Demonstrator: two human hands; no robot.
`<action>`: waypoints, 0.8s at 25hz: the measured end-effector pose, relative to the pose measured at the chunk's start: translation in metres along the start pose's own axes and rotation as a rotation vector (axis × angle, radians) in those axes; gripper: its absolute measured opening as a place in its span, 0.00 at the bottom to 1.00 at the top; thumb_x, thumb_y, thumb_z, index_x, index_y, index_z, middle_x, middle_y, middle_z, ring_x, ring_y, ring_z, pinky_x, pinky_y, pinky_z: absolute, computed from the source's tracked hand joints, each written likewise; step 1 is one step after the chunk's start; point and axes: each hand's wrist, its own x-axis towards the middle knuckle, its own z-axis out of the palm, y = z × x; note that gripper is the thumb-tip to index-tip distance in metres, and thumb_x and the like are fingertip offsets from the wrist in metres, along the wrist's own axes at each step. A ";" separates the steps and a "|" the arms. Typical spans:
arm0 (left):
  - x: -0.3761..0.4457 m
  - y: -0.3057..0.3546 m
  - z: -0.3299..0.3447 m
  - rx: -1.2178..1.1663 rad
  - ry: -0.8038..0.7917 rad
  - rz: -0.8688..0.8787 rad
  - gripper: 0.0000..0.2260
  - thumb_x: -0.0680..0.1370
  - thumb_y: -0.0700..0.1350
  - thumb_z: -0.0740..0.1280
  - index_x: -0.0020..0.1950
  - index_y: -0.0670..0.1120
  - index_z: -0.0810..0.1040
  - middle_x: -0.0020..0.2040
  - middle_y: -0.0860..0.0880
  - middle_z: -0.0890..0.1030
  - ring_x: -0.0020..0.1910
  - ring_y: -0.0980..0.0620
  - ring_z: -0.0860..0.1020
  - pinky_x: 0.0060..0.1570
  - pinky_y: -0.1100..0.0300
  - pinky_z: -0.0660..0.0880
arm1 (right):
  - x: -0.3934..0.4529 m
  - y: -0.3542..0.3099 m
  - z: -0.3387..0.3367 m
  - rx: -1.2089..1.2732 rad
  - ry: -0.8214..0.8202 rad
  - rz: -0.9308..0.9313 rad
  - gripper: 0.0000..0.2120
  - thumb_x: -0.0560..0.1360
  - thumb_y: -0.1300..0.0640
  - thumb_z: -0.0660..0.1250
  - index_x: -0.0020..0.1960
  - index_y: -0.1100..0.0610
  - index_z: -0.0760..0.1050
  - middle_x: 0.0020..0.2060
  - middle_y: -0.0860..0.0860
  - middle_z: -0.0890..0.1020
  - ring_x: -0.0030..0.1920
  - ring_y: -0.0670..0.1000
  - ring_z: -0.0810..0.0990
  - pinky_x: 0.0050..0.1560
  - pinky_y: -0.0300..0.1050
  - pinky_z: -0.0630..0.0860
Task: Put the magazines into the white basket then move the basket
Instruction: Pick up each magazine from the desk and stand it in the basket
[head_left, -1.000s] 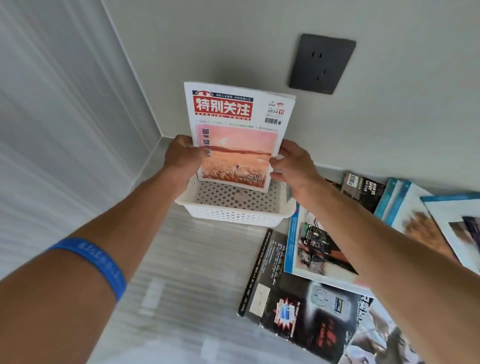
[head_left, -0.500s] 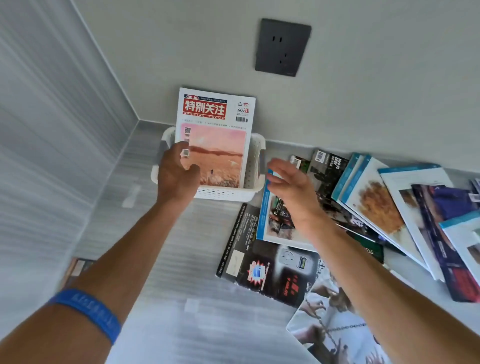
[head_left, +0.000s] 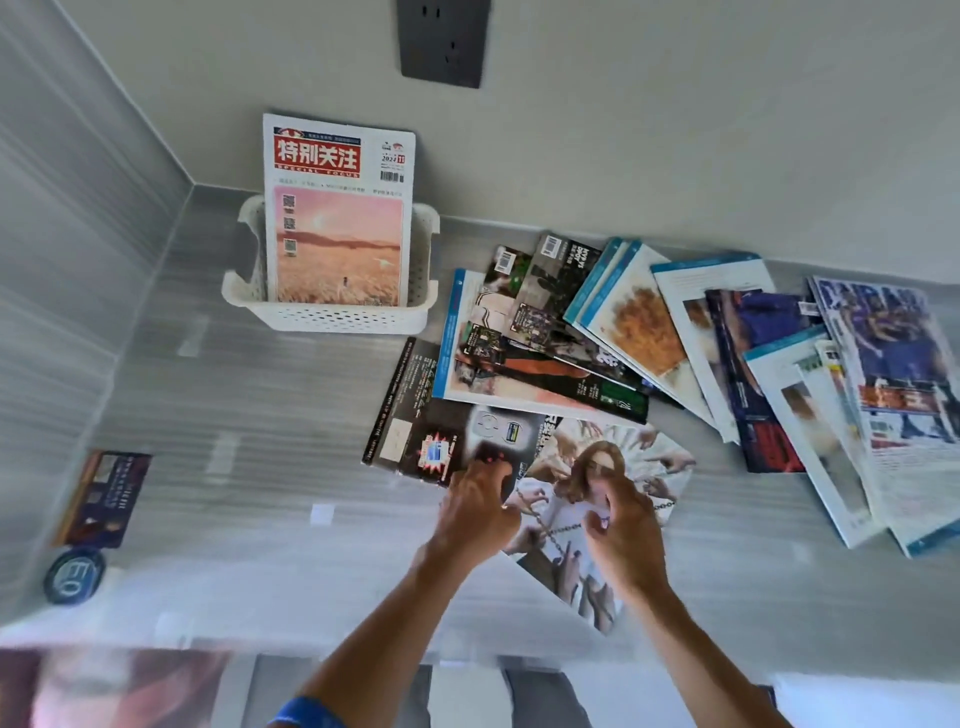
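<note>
A red-titled magazine with a pink field cover (head_left: 337, 228) stands upright in the white perforated basket (head_left: 332, 316) against the back wall. Neither hand touches it. Near the table's front lies a magazine with a woman on its cover (head_left: 597, 467), overlapping a black magazine (head_left: 415, 431). My left hand (head_left: 478, 512) has bent fingertips resting at that cover's left edge, where it meets the black one. My right hand (head_left: 623, 530) hovers over the cover with loosely curled fingers and holds nothing.
Several more magazines (head_left: 675, 332) fan out to the right along the wall, reaching the frame's right edge. A dark card (head_left: 104, 499) and a round blue badge (head_left: 75, 574) lie at the left. A black wall socket (head_left: 444, 41) sits above.
My left hand let go of the red-titled magazine, which now stands in the basket. Both hands came back toward me and now sit over the magazine with the woman on its cover.
</note>
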 end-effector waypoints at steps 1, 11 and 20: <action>0.000 0.008 0.013 0.005 -0.012 -0.021 0.21 0.72 0.41 0.66 0.65 0.49 0.72 0.59 0.47 0.77 0.57 0.46 0.75 0.58 0.49 0.76 | -0.007 0.006 0.000 -0.073 -0.021 -0.039 0.17 0.67 0.63 0.70 0.55 0.52 0.77 0.54 0.51 0.82 0.52 0.57 0.80 0.48 0.51 0.80; 0.004 0.056 0.042 -0.359 0.009 -0.251 0.11 0.78 0.52 0.64 0.57 0.49 0.72 0.50 0.46 0.80 0.48 0.48 0.80 0.47 0.49 0.81 | -0.014 0.009 -0.035 0.187 -0.236 0.056 0.21 0.68 0.66 0.64 0.53 0.44 0.80 0.49 0.42 0.82 0.48 0.47 0.80 0.48 0.41 0.77; -0.042 -0.010 -0.058 -1.135 -0.048 -0.281 0.08 0.76 0.35 0.69 0.53 0.43 0.77 0.48 0.39 0.83 0.43 0.43 0.81 0.44 0.50 0.79 | -0.006 -0.010 -0.068 1.095 -0.503 0.808 0.21 0.70 0.54 0.74 0.60 0.58 0.76 0.53 0.56 0.79 0.41 0.54 0.80 0.41 0.48 0.80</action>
